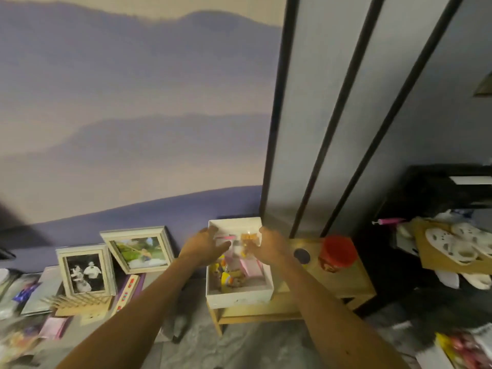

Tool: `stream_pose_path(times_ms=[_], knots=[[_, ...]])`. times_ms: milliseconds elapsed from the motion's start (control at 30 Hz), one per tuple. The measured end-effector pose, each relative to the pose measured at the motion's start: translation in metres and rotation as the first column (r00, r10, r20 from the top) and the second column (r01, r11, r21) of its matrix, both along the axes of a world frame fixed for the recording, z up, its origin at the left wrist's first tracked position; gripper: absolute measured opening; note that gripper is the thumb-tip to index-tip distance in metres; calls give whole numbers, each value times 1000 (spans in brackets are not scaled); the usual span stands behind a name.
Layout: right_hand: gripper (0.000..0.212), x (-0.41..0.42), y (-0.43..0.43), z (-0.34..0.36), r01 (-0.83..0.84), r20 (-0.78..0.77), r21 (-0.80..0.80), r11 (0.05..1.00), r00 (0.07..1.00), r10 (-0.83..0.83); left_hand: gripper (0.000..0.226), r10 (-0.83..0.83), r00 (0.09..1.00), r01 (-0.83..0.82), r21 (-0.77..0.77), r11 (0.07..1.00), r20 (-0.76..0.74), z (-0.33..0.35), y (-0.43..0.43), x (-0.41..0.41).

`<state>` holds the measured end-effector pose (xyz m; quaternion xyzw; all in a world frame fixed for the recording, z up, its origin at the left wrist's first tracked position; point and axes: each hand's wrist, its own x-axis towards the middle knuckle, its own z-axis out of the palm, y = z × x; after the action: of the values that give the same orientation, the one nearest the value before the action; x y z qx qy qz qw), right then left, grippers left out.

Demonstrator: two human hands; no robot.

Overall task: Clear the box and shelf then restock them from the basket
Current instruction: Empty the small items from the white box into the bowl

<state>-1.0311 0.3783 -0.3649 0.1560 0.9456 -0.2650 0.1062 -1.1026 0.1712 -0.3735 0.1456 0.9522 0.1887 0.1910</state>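
A white open box (239,296) stands on the left end of a low wooden shelf (348,286). Small colourful items (231,278), yellow, pink and orange, fill it. My left hand (205,243) and my right hand (270,247) reach over the far half of the box from either side, fingers spread toward each other. Between the fingertips sits a blurred pink, white and orange bundle (239,239). It is too blurred to tell whether either hand grips it.
A red tub (336,253) and a dark round disc (302,256) sit on the shelf right of the box. Photo frames (85,270) lean on the wall at left, above a wooden rack (82,302). A black stand (436,235) with white perforated pieces is at right.
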Motion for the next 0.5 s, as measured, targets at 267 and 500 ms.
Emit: stream_pose_path(times_ms=[267,500], knots=[[92,-93,7,-173,44,30,-97,994,999,-41,74,88,985,-99,69,993,149,-129,41,-61],[70,-127,4,-284,95,93,-32,995,991,-91,85,267,947,-258,-69,964,182,-244,64,-100]])
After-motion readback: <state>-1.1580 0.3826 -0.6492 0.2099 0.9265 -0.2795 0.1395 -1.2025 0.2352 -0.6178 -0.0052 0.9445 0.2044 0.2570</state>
